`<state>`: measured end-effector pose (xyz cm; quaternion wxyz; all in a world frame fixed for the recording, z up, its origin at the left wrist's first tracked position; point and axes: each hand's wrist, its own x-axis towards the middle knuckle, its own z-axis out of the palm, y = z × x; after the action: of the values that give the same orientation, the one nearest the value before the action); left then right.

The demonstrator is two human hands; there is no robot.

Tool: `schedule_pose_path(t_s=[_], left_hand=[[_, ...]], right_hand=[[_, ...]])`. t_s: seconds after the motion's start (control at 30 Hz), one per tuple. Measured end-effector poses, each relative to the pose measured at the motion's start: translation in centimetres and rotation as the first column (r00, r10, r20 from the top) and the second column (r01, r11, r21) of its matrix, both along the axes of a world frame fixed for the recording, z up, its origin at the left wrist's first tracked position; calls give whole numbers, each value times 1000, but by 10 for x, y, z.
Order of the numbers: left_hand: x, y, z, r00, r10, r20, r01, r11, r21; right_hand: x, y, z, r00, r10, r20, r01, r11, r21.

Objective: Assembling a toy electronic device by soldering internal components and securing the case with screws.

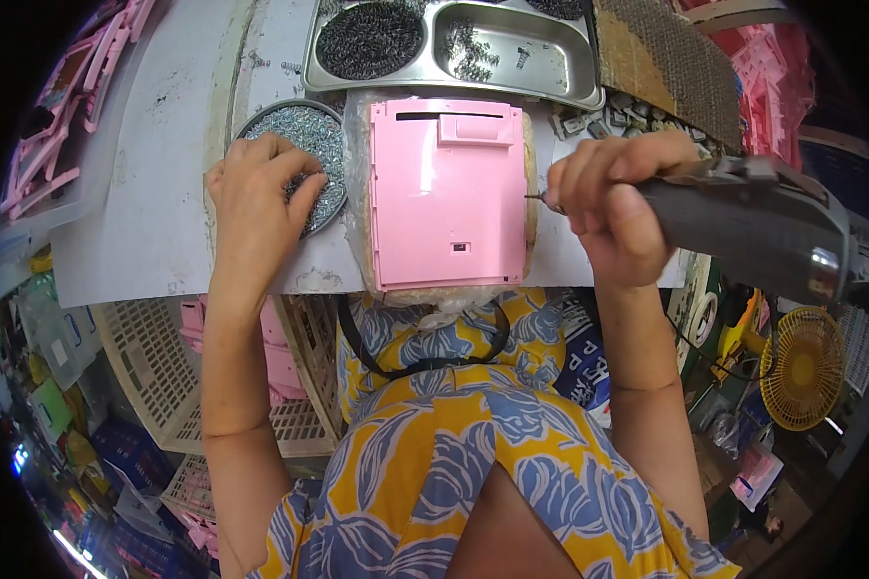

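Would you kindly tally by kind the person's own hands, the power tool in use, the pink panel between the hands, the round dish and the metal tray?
Hands: 2, the left hand and right hand
Power tool: 1
Pink panel: 1
Round dish: 1
Metal tray: 1
Total: 6

A pale, smudged worktop [154,183] spans the upper view. Below its left side sits a cream plastic basket [140,372], with a blue crate [130,454] farther down. A yellow fan [803,369] is at right; what seems to be dark floor [758,555] lies below. A light strip [72,552] glows lower left.
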<state>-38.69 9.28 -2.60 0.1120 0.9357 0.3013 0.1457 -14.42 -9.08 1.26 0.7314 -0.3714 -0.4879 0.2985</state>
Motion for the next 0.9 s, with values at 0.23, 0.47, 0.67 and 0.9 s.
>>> schedule_pose_path(t_s=[0.23, 0.47, 0.67, 0.9], left_hand=[[2, 26, -7, 996, 40, 79, -43, 998, 35], [3, 28, 3, 972, 62, 227, -85, 992, 91], [42, -62, 31, 848, -350, 398, 384, 924, -4], [47, -88, 19, 771, -318, 552, 516, 821, -247]], right_hand=[[9, 5, 0, 995, 26, 100, -13, 991, -131], [13, 4, 44, 983, 184, 30, -183, 983, -6], [-8, -5, 65, 976, 216, 14, -215, 976, -26], [-18, -7, 72, 979, 205, 0, -205, 978, -37]])
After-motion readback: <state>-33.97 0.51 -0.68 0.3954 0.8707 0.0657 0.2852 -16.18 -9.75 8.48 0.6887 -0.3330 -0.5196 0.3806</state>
